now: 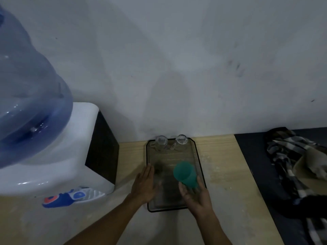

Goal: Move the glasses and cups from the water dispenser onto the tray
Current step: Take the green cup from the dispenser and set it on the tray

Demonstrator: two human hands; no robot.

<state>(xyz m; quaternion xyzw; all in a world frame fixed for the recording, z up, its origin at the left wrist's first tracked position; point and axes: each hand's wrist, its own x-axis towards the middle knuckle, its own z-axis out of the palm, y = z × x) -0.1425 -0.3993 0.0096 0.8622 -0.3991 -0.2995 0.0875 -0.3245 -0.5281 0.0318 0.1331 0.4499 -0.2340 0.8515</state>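
Observation:
A dark-rimmed tray lies on the wooden table against the wall. Two clear glasses stand at its far end, one on the left and one on the right. My right hand holds a green plastic cup tilted over the tray's near right part, its mouth facing away from me. My left hand is flat with fingers together, hovering over the tray's left edge and holding nothing. The white water dispenser with its blue bottle stands at the left.
The dispenser's taps in blue and red jut out at the lower left. A checked cloth lies on a dark surface to the right of the wooden table. The grey wall rises right behind the tray.

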